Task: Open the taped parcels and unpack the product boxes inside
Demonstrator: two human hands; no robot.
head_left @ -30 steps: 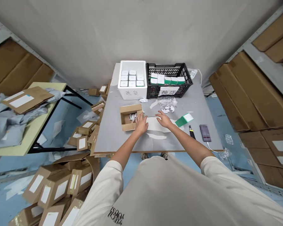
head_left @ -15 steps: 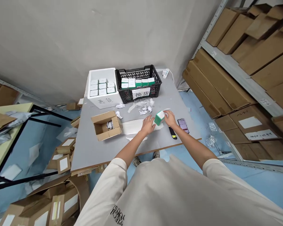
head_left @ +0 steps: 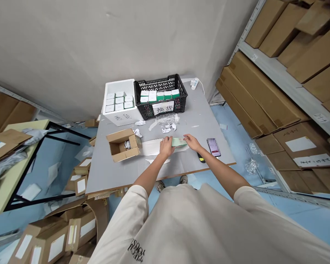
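Note:
A small pale-green and white box (head_left: 177,142) lies on its side between my hands, above a strip of white paper (head_left: 151,147). My left hand (head_left: 167,146) is closed round the box's left end. At its right end, my right hand (head_left: 191,142) has its fingers drawn together, with the fingertips on the box's edge. My right forearm partly hides a black and yellow cutter (head_left: 201,158). To the left, an opened cardboard box (head_left: 117,156) has crumpled paper inside.
A white foam bin (head_left: 118,119) and a black crate (head_left: 165,108) hold several green-and-white boxes at the table's back. Plastic wrap (head_left: 165,119) and paper scraps lie before them. A phone (head_left: 213,147) is at the right. Shelves of cartons (head_left: 288,143) stand beyond.
The small box has gone from upright to lying on its side, a little lower and further left. My left hand has closed on it; my right hand has shifted slightly left to its end.

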